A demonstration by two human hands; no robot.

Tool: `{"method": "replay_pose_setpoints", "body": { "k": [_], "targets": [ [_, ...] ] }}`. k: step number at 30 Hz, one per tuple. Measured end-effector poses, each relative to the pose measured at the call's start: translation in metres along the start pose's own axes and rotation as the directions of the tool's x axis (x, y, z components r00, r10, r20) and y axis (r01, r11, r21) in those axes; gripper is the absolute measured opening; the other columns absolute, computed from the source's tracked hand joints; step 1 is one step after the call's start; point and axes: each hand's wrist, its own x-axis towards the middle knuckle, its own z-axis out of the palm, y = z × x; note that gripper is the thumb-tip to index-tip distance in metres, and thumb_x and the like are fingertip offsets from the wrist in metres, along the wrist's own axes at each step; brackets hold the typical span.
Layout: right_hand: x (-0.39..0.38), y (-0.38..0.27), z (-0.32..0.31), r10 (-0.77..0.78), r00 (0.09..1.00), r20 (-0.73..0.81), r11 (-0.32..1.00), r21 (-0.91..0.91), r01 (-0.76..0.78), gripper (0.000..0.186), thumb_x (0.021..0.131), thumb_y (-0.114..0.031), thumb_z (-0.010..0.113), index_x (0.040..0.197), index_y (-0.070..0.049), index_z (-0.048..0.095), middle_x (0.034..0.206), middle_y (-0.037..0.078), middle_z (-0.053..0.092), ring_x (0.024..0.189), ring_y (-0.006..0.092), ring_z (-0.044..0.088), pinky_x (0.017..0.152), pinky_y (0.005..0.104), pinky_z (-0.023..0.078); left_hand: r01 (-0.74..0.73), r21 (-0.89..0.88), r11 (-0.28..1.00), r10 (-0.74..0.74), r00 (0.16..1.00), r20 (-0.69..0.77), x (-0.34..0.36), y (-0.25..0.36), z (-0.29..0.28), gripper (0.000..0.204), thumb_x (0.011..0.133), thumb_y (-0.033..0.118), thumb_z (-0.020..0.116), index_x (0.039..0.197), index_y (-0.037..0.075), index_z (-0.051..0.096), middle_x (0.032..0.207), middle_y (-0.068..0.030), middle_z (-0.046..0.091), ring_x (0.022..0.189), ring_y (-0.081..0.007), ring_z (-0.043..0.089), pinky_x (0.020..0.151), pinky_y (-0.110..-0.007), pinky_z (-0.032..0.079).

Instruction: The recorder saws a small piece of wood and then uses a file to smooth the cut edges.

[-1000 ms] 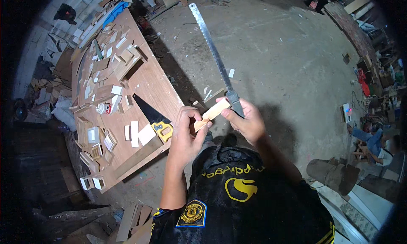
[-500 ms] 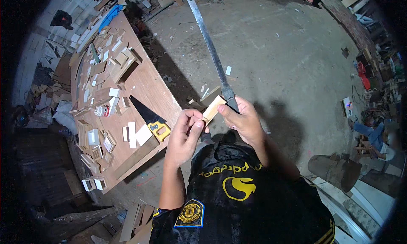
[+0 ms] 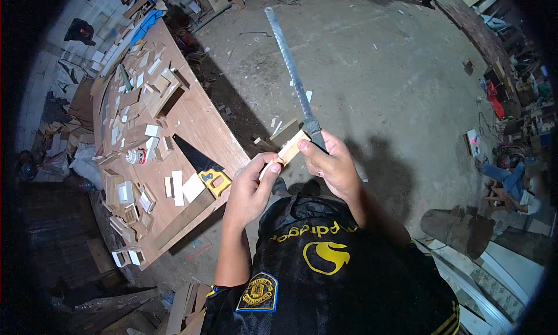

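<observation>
My left hand (image 3: 256,184) is closed on the near end of a small pale wood block (image 3: 293,148), pinching it between thumb and fingers. In my right hand (image 3: 334,166) is the dark, wrapped grip of a long, narrow saw (image 3: 289,67). Its metal blade points away from me, with a jagged edge along it. My right thumb also rests on the far end of the wood block, which lies beside the saw's grip. The right fingers behind the grip are partly hidden.
At left stands a wooden table (image 3: 203,117) with several small wood pieces. A yellow-handled handsaw (image 3: 215,181) and a white bottle (image 3: 136,156) lie on it. A seated person (image 3: 514,186) is at far right. A brown cylinder (image 3: 459,230) lies on the concrete floor (image 3: 372,73).
The saw blade's far tip has shifted slightly right and nearer. My left thumb and fingers have shifted a little on the wood block. Both hands keep their holds.
</observation>
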Motion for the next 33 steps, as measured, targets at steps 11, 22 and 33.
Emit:
{"method": "replay_pose_setpoints", "body": {
  "k": [11, 22, 33],
  "targets": [
    [0.009, 0.01, 0.011, -0.006, 1.0, -0.011, 0.998, 0.069, 0.007, 0.014, 0.095, -0.014, 0.062, 0.105, -0.005, 0.058, 0.065, -0.008, 0.047, 0.049, 0.0007, 0.037, 0.043, 0.0194, 0.028, 0.139, -0.183, 0.973, -0.125, 0.988, 0.085, 0.006, -0.021, -0.012, 0.033, 0.104, 0.029, 0.046, 0.112, -0.001, 0.056, 0.086, -0.0002, 0.054, 0.076, -0.0082, 0.05, 0.07, -0.024, 0.043],
    [0.021, 0.014, 0.034, -0.077, 0.996, -0.047, 0.947, -0.315, 0.058, 0.03, 0.098, -0.013, 0.05, 0.126, -0.008, 0.06, 0.063, -0.01, 0.041, 0.054, 0.0013, 0.036, 0.05, 0.0201, 0.028, -0.039, -0.05, 0.998, 0.029, 0.981, -0.194, 0.006, -0.023, -0.055, 0.026, 0.095, 0.016, 0.061, 0.113, 0.002, 0.05, 0.076, -0.0036, 0.059, 0.06, -0.009, 0.05, 0.055, -0.024, 0.041],
    [0.049, 0.053, 0.089, -0.353, 0.901, 0.252, 0.697, -0.572, 0.433, 0.057, 0.098, -0.05, 0.048, 0.119, 0.001, 0.063, 0.063, -0.006, 0.047, 0.053, 0.0042, 0.037, 0.05, 0.0246, 0.029, -0.135, -0.02, 0.991, 0.121, 0.936, -0.331, 0.021, -0.043, -0.137, 0.027, 0.092, 0.016, 0.064, 0.113, 0.001, 0.054, 0.072, -0.0088, 0.059, 0.059, -0.0135, 0.054, 0.055, -0.029, 0.044]
  ]
}}
